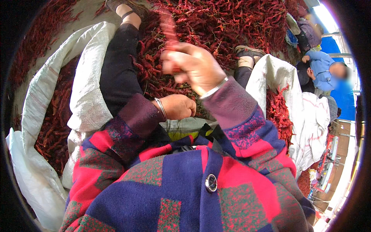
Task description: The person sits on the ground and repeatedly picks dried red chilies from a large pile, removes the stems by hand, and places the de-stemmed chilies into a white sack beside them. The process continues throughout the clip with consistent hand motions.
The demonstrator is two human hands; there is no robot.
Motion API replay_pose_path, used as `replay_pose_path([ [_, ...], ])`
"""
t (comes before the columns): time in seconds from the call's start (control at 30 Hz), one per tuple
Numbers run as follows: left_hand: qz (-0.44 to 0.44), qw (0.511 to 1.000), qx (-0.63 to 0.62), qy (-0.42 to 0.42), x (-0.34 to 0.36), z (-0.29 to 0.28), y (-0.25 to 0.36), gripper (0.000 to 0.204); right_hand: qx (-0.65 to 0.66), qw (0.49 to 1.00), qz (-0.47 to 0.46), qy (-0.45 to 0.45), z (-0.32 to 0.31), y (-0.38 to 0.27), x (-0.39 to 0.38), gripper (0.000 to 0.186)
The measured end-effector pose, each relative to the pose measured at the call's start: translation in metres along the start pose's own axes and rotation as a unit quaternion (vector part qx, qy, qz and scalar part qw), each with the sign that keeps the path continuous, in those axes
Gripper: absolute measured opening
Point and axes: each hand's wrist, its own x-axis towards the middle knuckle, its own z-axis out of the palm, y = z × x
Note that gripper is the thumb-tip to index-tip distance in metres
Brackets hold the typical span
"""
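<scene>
My right hand [193, 67] is raised over a spread of dried red chillies [216, 31], its fingers smeared by motion. A blurred red streak [168, 27] rises from its fingertips, and whether the hand grips it I cannot tell. Lower down, my left hand [177, 106] is closed near the chillies between my legs; whatever it holds is hidden. An open white sack [89, 89] with chillies inside lies to my left. Another white sack [278, 71] with brighter red chillies stands to my right. A pale sack [176, 125] lies just below my left hand.
My two feet [127, 13] in dark footwear frame the chilli spread. At the right, a person in blue [320, 67] sits beside others, with a blue sheet [329, 44] behind. More chillies [38, 34] lie on pale ground [73, 23] at the upper left.
</scene>
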Motion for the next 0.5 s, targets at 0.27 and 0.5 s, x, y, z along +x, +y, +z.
replay_pose_path([
  [0.27, -0.014, 0.960, 0.177, -0.215, 0.003, 0.004, 0.028, 0.022, -0.272, 0.952, -0.138, -0.028, -0.029, 0.059, 0.054, 0.030],
  [0.5, -0.033, 0.971, 0.151, -0.182, -0.001, 0.003, 0.019, 0.022, -0.657, 0.749, 0.024, -0.081, -0.042, 0.118, 0.015, 0.024],
])
